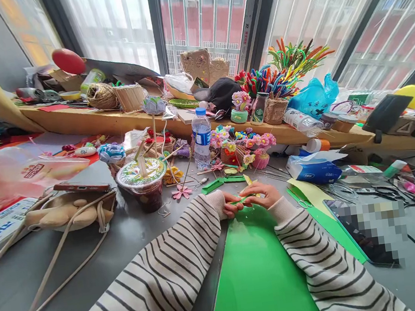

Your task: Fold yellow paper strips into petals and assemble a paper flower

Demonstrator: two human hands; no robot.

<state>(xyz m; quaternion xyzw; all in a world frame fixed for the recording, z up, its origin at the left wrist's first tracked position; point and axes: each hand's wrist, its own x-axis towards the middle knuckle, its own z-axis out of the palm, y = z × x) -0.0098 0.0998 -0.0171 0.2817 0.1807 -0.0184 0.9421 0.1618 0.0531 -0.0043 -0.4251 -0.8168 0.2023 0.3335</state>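
Note:
My left hand (pixel 232 205) and my right hand (pixel 262 194) meet above the far end of a large green sheet (pixel 262 275). Between them, both hands pinch a thin green strip (pixel 248 199); the fingers partly cover it, and I cannot make out its exact shape. A small pale yellow piece (pixel 247 179) shows just beyond my right hand's fingers. Several cut green strips (pixel 223 182) lie past my left hand. On the right, a light yellow sheet (pixel 314 195) lies near my right sleeve, with a green looped tool handle (pixel 302 203) beside it.
A lidded drink cup (pixel 143 183) and a pink flower (pixel 181 191) stand left of my hands. Beyond are a water bottle (pixel 202 138), crocheted flowers (pixel 244 143) and a blue tissue pack (pixel 315 167). A phone (pixel 364 232) lies right; a corded bag (pixel 71 212) sits left.

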